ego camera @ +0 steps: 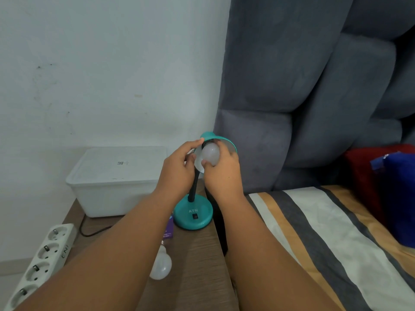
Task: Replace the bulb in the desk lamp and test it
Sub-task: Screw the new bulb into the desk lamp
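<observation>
A teal desk lamp with a round base (pixel 193 215) and black flexible neck stands on a wooden bedside table (pixel 202 254). Its teal shade (pixel 221 140) is tipped up toward me. My left hand (pixel 179 169) grips the shade's left side. My right hand (pixel 221 173) holds a white bulb (pixel 210 154) whose base sits at the socket inside the shade. The bulb is unlit. A second white bulb (pixel 161 264) lies loose on the table near my left forearm.
A white lidded plastic box (pixel 116 182) sits at the table's back left. A white power strip (pixel 38 263) hangs off the left edge. A purple bulb carton (pixel 168 230) lies beside the lamp base. A striped bed (pixel 325 243) and grey padded headboard (pixel 303 86) fill the right.
</observation>
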